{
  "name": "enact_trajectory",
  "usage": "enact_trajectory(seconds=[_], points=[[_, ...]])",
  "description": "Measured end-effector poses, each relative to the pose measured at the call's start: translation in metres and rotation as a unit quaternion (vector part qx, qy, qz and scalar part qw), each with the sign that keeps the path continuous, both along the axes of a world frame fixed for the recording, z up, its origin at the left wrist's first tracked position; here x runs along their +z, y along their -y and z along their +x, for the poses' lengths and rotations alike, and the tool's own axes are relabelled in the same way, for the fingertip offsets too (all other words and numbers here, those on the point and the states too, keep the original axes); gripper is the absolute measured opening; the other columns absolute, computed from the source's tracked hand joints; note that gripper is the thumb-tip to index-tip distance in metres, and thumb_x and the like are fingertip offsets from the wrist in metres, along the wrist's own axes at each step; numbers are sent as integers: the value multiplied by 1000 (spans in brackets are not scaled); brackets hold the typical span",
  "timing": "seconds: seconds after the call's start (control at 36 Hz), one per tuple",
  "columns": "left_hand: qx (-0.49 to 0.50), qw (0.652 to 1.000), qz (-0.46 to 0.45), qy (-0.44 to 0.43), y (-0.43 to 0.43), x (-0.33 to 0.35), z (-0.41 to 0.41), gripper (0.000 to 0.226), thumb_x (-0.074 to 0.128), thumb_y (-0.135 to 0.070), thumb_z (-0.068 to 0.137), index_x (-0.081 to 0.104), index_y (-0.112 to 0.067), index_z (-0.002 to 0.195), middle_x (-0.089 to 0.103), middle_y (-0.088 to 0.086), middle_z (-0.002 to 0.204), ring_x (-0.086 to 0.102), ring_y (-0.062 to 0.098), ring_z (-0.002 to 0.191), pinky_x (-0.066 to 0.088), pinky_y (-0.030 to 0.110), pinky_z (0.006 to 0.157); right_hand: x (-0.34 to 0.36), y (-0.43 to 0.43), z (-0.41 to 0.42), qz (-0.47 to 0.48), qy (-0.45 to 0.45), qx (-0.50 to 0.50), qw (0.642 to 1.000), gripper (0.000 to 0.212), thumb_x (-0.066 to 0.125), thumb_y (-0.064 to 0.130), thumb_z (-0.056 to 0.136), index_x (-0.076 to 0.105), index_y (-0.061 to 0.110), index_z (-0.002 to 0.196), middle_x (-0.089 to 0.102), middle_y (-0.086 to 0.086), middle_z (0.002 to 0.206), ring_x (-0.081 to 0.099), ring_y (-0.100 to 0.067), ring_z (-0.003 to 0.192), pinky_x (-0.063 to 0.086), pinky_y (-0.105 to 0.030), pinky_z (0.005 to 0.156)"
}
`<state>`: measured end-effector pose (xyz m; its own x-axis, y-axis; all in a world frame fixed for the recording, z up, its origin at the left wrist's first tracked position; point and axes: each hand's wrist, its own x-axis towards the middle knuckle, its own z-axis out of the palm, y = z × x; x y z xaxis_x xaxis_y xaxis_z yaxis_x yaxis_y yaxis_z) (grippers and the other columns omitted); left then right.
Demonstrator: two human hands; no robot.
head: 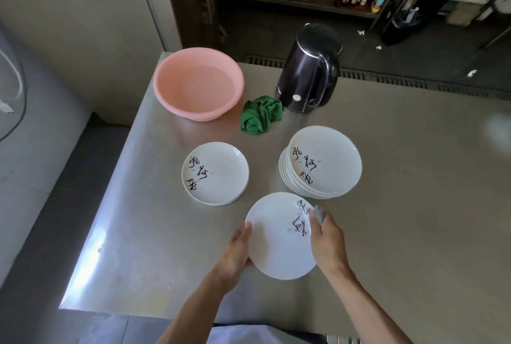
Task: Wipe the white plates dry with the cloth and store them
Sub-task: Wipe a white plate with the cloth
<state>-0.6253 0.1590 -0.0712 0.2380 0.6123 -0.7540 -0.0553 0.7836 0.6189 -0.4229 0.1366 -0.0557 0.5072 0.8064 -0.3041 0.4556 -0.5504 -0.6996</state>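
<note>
White plate lies well in front of the black kettle, held in both hands. The left hand grips its left rim; the right hand presses a pinched grey cloth onto its right side. A tall plate stack sits in front of the kettle, and a shorter stack sits front-left of it. A green rag is just beside its base.

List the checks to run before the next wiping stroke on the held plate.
1. Left hand grips the rim of the held plate: ok.
2. Right hand presses the grey cloth on that plate: ok.
3. Plate face dry: cannot tell.
4. Top of the left plate pile free for another plate: ok.
5. Storage spot for the plates in view: cannot tell.
</note>
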Motion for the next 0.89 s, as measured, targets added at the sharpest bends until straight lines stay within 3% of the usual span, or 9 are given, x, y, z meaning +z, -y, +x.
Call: enact_trajectory(seconds=[0.08,0.17,0.22,0.33,0.44,0.53,0.64,0.78,0.89], points=[[28,999,12,-13,0,2,-2,31,39,-35,111,64,-24,125,73,4,118,69,23,107,62,35,71,-7,5,-4,1,-40,-80,996,23,41,38,104,57,25,92,67,7,80,65,-11,73,42,-16,54],[30,998,39,-25,-1,6,-2,30,40,-33,111,66,-28,125,73,1,118,69,24,111,63,39,73,-3,9,-10,69,-39,-135,988,17,43,27,105,57,32,96,68,13,88,65,3,74,41,-4,57],[34,998,45,-35,0,8,0,30,41,-33,111,67,-28,125,73,1,118,69,26,111,63,41,73,-3,13,-15,105,20,-60,992,23,47,21,103,58,32,121,65,16,111,61,0,98,44,-11,83],[12,998,51,-37,3,12,10,33,40,-32,111,72,-26,116,76,8,110,73,32,104,64,50,79,-12,10,-36,71,129,231,962,50,53,8,100,43,7,148,42,-7,154,29,-20,147,15,-31,121],[21,997,65,-32,4,17,16,38,36,-32,112,71,-19,120,77,13,109,74,33,101,63,47,73,-12,15,-55,32,68,376,924,51,34,28,108,25,23,158,11,11,164,-6,-5,152,-4,-33,125],[58,994,79,-38,3,17,8,40,35,-33,112,69,-15,118,77,14,109,74,32,101,63,50,76,-6,27,-47,57,13,400,915,48,33,34,106,33,29,154,17,18,162,2,3,151,0,-27,124],[107,985,119,-64,0,20,-9,37,33,-32,113,66,-20,124,77,7,111,75,25,102,63,52,80,-9,39,-23,88,147,459,872,45,40,37,101,54,27,143,27,11,161,17,-6,151,11,-32,124],[67,980,166,-82,2,31,-4,37,33,-25,113,69,-18,121,77,6,109,73,22,100,61,41,75,-15,4,-36,-41,224,375,899,59,32,39,105,15,25,160,-4,0,167,-6,-17,154,-1,-38,125],[84,983,150,-59,8,37,9,38,33,-24,113,69,-17,122,77,10,111,74,27,103,62,45,78,-4,-9,-61,20,173,413,894,59,26,36,102,17,22,159,1,0,167,-10,-18,154,0,-44,125]])
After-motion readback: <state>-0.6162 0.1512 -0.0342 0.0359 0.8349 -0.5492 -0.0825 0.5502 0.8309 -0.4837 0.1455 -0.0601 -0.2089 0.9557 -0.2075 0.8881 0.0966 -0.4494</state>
